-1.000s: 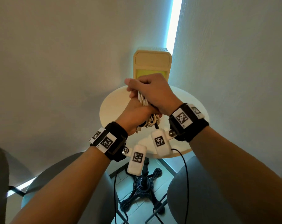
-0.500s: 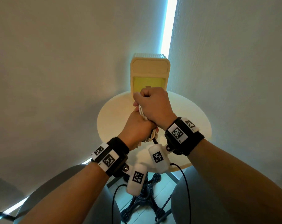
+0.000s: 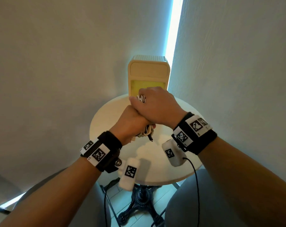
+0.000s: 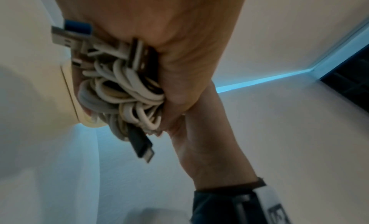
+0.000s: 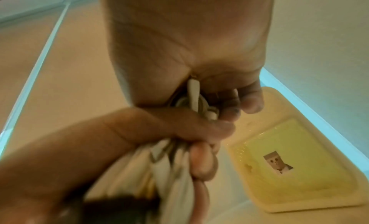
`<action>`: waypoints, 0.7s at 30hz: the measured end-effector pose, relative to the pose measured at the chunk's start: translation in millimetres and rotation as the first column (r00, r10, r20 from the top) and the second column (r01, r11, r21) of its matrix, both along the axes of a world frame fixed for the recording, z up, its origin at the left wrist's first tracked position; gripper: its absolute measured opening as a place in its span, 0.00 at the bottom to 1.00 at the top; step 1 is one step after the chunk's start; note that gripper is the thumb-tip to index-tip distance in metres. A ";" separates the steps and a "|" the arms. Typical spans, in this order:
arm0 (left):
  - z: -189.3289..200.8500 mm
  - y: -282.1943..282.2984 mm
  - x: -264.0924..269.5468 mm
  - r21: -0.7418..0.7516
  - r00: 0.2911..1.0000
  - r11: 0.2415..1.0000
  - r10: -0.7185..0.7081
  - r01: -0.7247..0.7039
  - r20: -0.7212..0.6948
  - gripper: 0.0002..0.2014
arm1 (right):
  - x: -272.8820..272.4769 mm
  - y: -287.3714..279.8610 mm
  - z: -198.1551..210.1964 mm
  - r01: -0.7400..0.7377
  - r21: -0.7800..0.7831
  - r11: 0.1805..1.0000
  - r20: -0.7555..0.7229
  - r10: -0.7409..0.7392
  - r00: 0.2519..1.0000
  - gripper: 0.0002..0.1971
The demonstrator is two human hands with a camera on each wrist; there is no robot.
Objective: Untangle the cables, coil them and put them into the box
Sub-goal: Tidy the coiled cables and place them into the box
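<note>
A bundle of coiled white cables (image 3: 147, 131) (image 4: 123, 91) is gripped by both hands above the round table (image 3: 106, 122). My left hand (image 3: 130, 122) holds its lower part, where USB plugs (image 4: 67, 36) and a dark connector (image 4: 142, 146) stick out. My right hand (image 3: 153, 105) closes round the upper loops (image 3: 141, 98) (image 5: 194, 101), just in front of the open cream box (image 3: 148, 76). The box's yellow-green floor (image 5: 299, 156) bears a small sticker (image 5: 277, 164) and holds no cables that I can see.
The box stands at the table's far edge against the wall corner, beside a bright vertical light strip (image 3: 173, 38). Grey chair seats (image 3: 176, 202) sit near the front of the table, with the black cast pedestal (image 3: 140, 203) below.
Both hands have carried the cable bundle forward, from above the table's middle to the box's front rim. The grip of both hands is unchanged.
</note>
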State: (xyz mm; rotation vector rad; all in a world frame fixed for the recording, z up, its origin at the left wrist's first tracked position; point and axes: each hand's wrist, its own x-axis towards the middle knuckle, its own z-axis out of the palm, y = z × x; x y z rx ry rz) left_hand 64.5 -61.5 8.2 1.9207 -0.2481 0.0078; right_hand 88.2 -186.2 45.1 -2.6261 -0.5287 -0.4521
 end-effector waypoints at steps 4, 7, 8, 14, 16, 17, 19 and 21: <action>2.5 -0.3 -2.0 -0.021 0.999 0.999 -0.038 0.037 -0.027 0.05 | 1.8 -2.3 1.1 -0.067 -0.013 0.998 0.065 0.067 0.996 0.26; 0.8 2.8 2.9 0.039 0.998 0.998 -0.051 0.052 -0.026 0.07 | 6.5 0.0 -2.5 -0.071 0.017 0.997 0.089 0.069 0.994 0.26; 0.1 4.3 5.1 0.048 0.998 0.997 -0.053 0.054 -0.031 0.07 | 6.7 2.1 -4.3 -0.065 0.031 0.997 0.109 0.061 0.992 0.26; 5.6 21.7 19.5 0.104 0.990 0.986 -0.124 0.130 -0.065 0.01 | 13.1 10.9 -10.9 -0.041 0.012 0.999 0.116 0.040 0.992 0.29; 15.3 30.5 26.3 0.124 0.983 0.978 -0.158 0.168 -0.091 0.05 | 20.8 4.1 -6.0 -0.114 0.112 0.987 -0.013 0.116 0.993 0.31; 21.0 36.9 32.3 0.139 0.984 0.978 -0.142 0.156 -0.107 0.05 | 26.6 -0.6 -3.1 -0.118 0.212 0.970 -0.060 0.133 0.989 0.32; 34.3 51.7 48.7 0.151 0.993 0.984 -0.084 0.095 -0.083 0.05 | 44.3 -11.8 0.0 -0.034 0.331 0.943 0.002 0.035 0.999 0.26; 49.6 63.5 68.3 0.113 0.999 0.993 -0.032 0.033 -0.007 0.04 | 69.0 -25.2 0.7 0.091 0.356 0.930 0.191 -0.168 0.967 0.15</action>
